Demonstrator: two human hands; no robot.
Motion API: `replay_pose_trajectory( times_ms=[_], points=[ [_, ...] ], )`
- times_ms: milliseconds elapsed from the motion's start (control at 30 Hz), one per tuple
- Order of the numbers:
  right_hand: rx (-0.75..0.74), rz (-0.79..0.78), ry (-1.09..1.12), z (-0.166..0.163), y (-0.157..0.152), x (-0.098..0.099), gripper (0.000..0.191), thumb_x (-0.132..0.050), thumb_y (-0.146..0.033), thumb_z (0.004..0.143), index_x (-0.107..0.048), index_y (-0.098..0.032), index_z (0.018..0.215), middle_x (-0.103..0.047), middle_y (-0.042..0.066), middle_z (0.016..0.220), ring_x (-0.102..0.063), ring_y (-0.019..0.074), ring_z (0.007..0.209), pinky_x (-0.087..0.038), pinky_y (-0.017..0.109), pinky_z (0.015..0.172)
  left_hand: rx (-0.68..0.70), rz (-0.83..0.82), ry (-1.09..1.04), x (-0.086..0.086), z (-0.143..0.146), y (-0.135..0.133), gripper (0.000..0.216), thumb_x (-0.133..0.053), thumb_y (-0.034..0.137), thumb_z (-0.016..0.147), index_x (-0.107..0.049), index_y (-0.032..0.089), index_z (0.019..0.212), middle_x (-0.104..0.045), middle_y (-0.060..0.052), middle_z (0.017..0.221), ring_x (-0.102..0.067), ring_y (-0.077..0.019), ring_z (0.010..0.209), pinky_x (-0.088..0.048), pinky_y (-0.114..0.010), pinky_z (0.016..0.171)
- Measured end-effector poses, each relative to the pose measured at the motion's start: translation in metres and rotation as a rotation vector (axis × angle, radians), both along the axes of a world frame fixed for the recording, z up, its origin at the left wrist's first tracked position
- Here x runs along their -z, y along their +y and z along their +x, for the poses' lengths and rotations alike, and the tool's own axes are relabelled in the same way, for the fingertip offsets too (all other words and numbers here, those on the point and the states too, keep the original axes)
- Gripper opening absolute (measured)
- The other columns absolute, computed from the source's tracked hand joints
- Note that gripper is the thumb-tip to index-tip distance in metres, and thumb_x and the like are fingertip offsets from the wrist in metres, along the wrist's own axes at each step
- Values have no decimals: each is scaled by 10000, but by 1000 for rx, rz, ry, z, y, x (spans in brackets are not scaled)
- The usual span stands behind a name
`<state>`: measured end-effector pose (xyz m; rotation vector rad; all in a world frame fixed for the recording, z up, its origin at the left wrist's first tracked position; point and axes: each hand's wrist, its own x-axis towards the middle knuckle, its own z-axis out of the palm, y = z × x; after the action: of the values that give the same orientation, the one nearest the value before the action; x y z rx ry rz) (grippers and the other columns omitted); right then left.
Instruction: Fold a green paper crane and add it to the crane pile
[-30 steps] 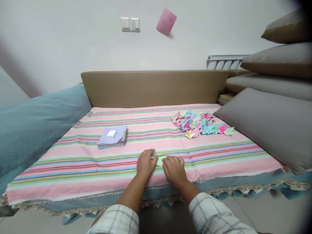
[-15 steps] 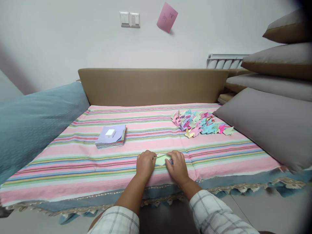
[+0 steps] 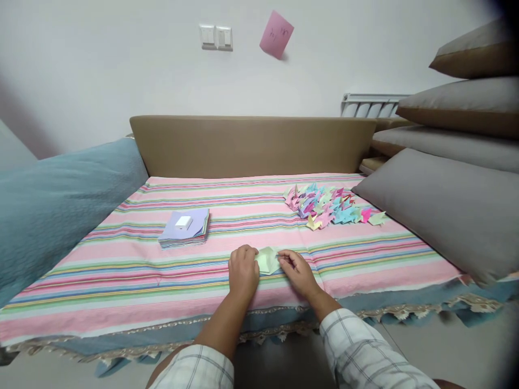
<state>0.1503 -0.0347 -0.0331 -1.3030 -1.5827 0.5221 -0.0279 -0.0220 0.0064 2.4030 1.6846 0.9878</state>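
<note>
A light green sheet of folded paper point(image 3: 267, 261) lies low on the striped cloth, between my two hands. My left hand point(image 3: 244, 270) is closed on its left edge, the fingers bent over the paper. At the right edge, my right hand point(image 3: 297, 271) pinches the paper between thumb and forefinger. The paper's middle stands a little raised, with creases across it. Farther off to the right lies a heap of small folded paper pieces point(image 3: 324, 205) in pink, blue, green, purple and yellow.
A stack of coloured paper sheets point(image 3: 190, 224) sits on the left, with a small white box point(image 3: 184, 222) on top. Grey cushions point(image 3: 446, 210) pile up at the right. A blue-covered armrest point(image 3: 73, 200) bounds the left, a brown backrest point(image 3: 251, 146) the far side.
The green paper has gone from a narrow folded strip to a wider, more opened shape. My right hand has shifted slightly right and turned. The view has tilted a little.
</note>
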Motion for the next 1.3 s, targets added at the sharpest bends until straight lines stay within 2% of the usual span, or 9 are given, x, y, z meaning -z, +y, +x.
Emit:
replay_pose_trajectory(
  times_ms=[133, 267, 400, 633, 833, 967, 1100, 1167, 1300],
  points=[
    [-43, 79, -121, 2, -1, -1, 247, -439, -206, 823, -629, -204, 981, -654, 53, 987, -543, 201, 974, -410, 359, 889, 152, 72, 80, -1, 9, -18, 88, -493, 209, 816, -569, 199, 859, -602, -62, 874, -535, -206, 843, -400, -324, 760],
    [-34, 91, -239, -2, -2, -3, 236, -476, -184, 791, -648, -217, 948, -661, 43, 1018, -534, 210, 980, -390, 371, 888, 111, -54, 97, 5, 10, -19, 206, -533, 400, 824, -536, 198, 863, -593, -41, 845, -546, -185, 788, -391, -281, 660],
    [-31, 67, -300, -6, -8, -7, 206, -482, -219, 813, -649, -228, 934, -671, 37, 961, -545, 209, 939, -381, 365, 843, 54, -155, 99, 6, 5, -12, 159, -548, 338, 821, -532, 205, 907, -600, -15, 842, -554, -164, 765, -379, -262, 636],
    [-76, 125, -299, -3, -13, -1, 200, -432, -168, 807, -627, -213, 811, -651, 27, 831, -541, 194, 846, -394, 349, 783, 224, -71, 213, 11, 6, -11, 138, -511, 162, 811, -610, 207, 896, -628, -32, 882, -544, -180, 847, -406, -277, 716],
    [143, 200, -157, 6, -3, 4, 329, -406, -105, 736, -572, -181, 1009, -596, 83, 975, -530, 213, 941, -445, 380, 840, 335, 64, 227, 20, 3, 1, 160, -533, 154, 816, -677, 221, 829, -634, -32, 984, -512, -185, 922, -414, -285, 774],
    [-54, 279, -413, 13, 0, -12, 460, -430, -86, 731, -546, -204, 1160, -499, 104, 1234, -429, 234, 1158, -368, 436, 977, 259, -6, 225, 14, 0, 8, 209, -517, 154, 816, -699, 252, 847, -626, -21, 978, -502, -184, 914, -406, -287, 759],
    [-271, 260, -668, 16, 3, -36, 281, -522, -140, 737, -651, -246, 964, -439, 55, 1364, -344, 265, 1259, -294, 469, 1011, 280, -120, 189, 9, -2, 13, 269, -469, 131, 823, -694, 261, 895, -622, -21, 967, -520, -175, 905, -413, -287, 770],
    [-307, 244, -733, 16, 5, -45, 178, -551, -180, 749, -663, -251, 867, -518, 45, 1297, -356, 280, 1256, -219, 521, 1019, 333, -137, 137, 8, -4, 15, 294, -458, 97, 805, -688, 246, 911, -617, -31, 963, -531, -171, 908, -421, -288, 789],
    [-367, 236, -775, 12, 9, -56, 132, -539, -191, 780, -651, -258, 764, -677, 18, 858, -462, 253, 1141, -81, 558, 1019, 463, -183, 22, 0, -10, 11, 347, -592, 115, 702, -624, 222, 1031, -594, -43, 987, -532, -179, 929, -425, -304, 841]
  ],
)
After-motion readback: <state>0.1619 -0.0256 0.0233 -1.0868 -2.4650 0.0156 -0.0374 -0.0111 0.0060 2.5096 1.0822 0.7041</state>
